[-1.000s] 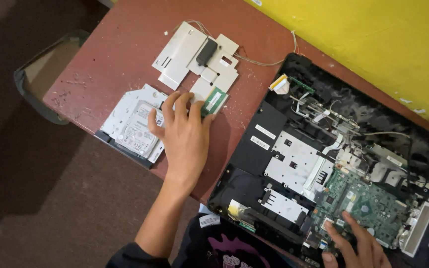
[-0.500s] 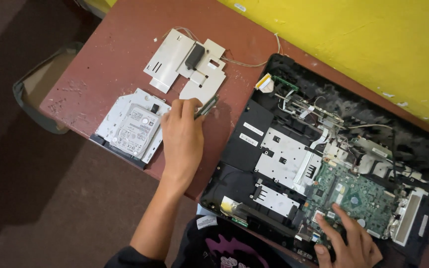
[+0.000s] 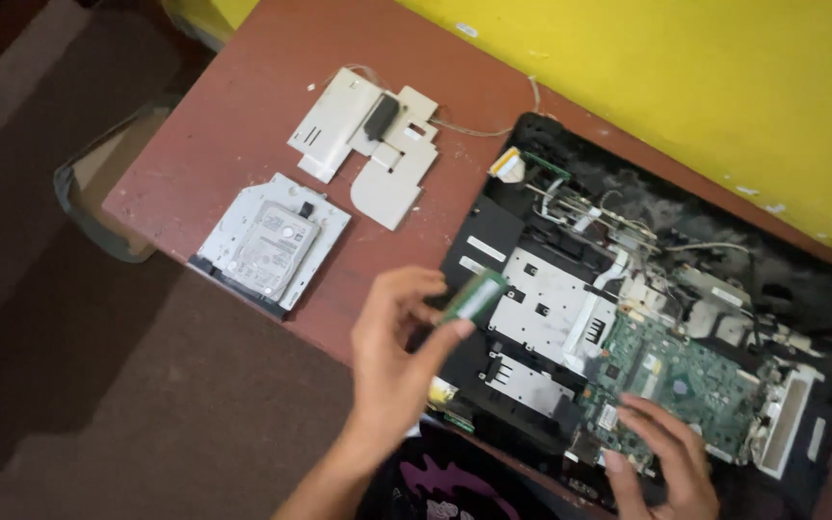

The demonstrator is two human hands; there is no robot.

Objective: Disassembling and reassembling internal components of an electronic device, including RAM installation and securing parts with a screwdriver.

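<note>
A: Left hand (image 3: 392, 361)?
B: Raised over the near edge of the table, just left of the opened laptop (image 3: 522, 241). Thumb and fingertips pinched on a small green memory module (image 3: 475, 298), held tilted, above the laptop's black left edge.
A: Fingers closed on it?
B: Yes, clamped on the short ends and sides of the module; the other fingers are curled loosely.
A: Right hand (image 3: 662, 462)?
B: Near right, resting on the near edge of the green circuit board (image 3: 676, 371) inside the laptop. Fingers spread flat and apart, holding nothing, fingertips touching the board.
A: The laptop itself?
B: Bottom cover off, black shell, lying diagonally along the yellow wall (image 3: 686, 87). Silver metal shield plates (image 3: 551, 303) in the middle, loose white cables (image 3: 580, 207) toward the far side, a white bracket (image 3: 787, 424) at the right end of the board.
A: Left of the hand?
B: A hard drive in a silver metal caddy (image 3: 272, 241) lies flat near the table's left near edge, well apart from the hand. Farther off, a cluster of white plastic cover panels (image 3: 368, 140) with a small black piece (image 3: 382, 116) on top.
A: Surface?
B: Reddish-brown table (image 3: 233, 106), scuffed. Brown floor (image 3: 98, 404) at left. Dark clothing with a purple print (image 3: 445, 481) at the near bottom.
</note>
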